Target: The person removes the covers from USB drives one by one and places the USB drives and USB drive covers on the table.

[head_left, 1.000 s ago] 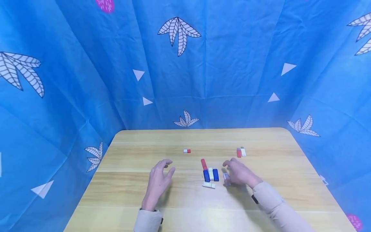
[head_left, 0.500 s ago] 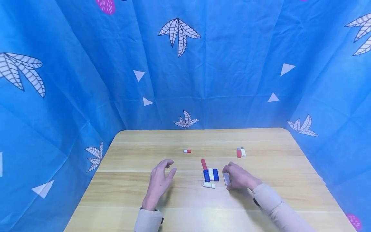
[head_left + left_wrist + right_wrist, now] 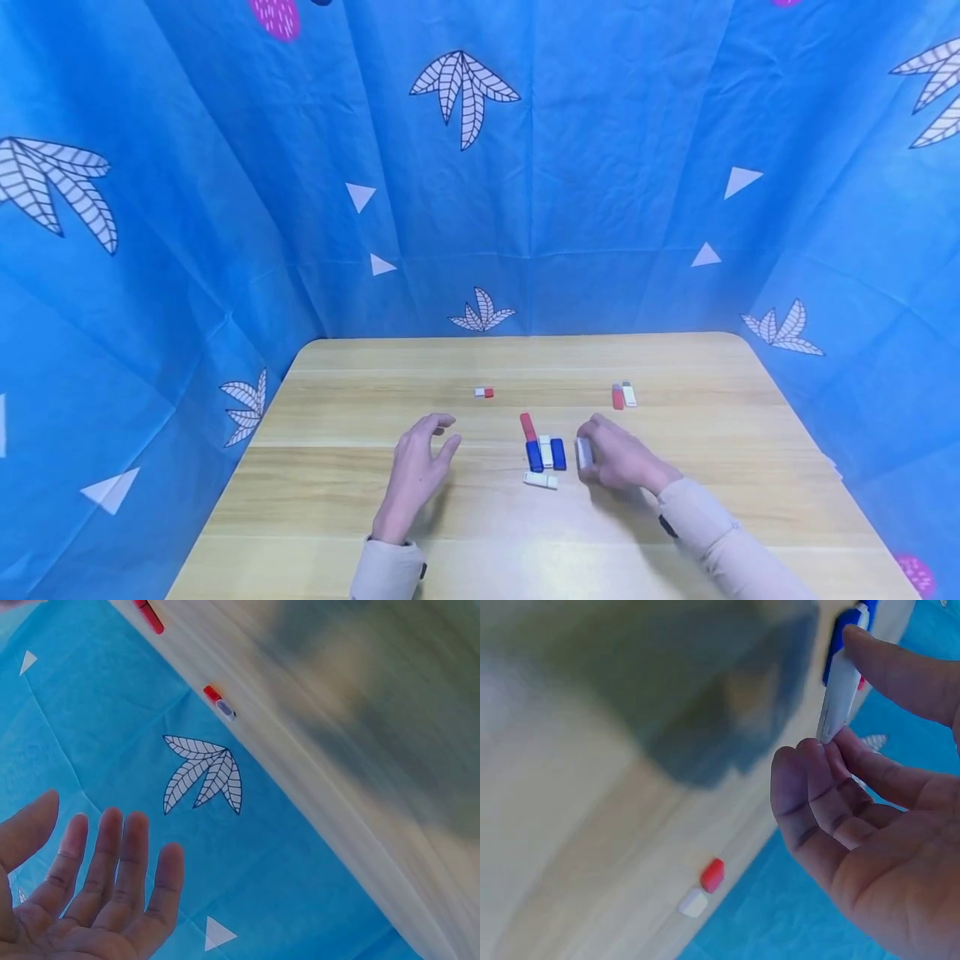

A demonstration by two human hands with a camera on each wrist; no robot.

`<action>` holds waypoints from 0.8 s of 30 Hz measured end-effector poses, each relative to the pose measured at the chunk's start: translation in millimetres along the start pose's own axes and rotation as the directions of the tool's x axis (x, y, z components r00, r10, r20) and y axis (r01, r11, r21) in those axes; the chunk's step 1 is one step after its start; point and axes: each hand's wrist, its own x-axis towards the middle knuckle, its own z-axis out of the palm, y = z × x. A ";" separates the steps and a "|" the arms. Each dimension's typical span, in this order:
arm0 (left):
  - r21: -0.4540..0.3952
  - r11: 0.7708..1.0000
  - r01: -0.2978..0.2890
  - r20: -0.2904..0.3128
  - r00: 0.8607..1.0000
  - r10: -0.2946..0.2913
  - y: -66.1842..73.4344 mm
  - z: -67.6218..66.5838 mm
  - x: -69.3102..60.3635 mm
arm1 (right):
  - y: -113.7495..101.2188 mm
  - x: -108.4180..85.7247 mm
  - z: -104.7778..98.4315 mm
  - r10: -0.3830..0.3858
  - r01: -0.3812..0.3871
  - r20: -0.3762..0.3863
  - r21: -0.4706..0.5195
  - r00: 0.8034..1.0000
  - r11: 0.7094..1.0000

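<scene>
My right hand (image 3: 621, 454) pinches a white USB stick (image 3: 584, 454) by its ends, between thumb and fingertips. In the right wrist view the same white stick stands between the thumb and a finger. Just left of it lie a blue stick (image 3: 558, 454), a white stick (image 3: 546, 451) and another blue stick (image 3: 534, 456), side by side. A red stick (image 3: 528, 426) touches the far end of that left blue one. Nearer me, a white stick (image 3: 540, 480) lies crosswise. My left hand (image 3: 420, 471) hovers over the table's left part, fingers loosely bent, holding nothing.
A small white-and-red stick (image 3: 483, 392) lies farther back. A red stick (image 3: 618, 397) and a white one (image 3: 629, 394) lie side by side at the back right. The wooden table (image 3: 360, 367) ends at a blue patterned curtain (image 3: 600, 167).
The right hand's fingers have closed on the white stick, which has tipped up and shifted slightly; it lay flat before. The left hand has drifted slightly right.
</scene>
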 end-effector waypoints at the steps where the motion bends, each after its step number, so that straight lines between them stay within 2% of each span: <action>1: 0.002 1.000 -0.007 -0.004 1.000 0.007 0.6 0.6 0.7 | -0.7 -0.3 -2.1 0.000 0.000 -0.012 0.004 1.000 1.000; 10: -0.006 0.998 -0.060 -0.001 0.998 0.059 13.7 6.2 8.6 | -6.5 -3.1 -18.2 -0.085 0.084 -0.120 -0.016 0.989 0.996; 15: -0.011 0.997 -0.081 0.027 0.996 0.081 24.7 10.6 14.1 | -13.7 -3.9 -24.7 -0.139 0.135 -0.178 -0.036 0.974 0.990; 24: 0.018 0.993 -0.113 0.070 0.991 0.112 46.6 24.2 23.9 | -37.3 -11.1 -41.8 -0.220 0.212 -0.234 -0.060 0.947 0.975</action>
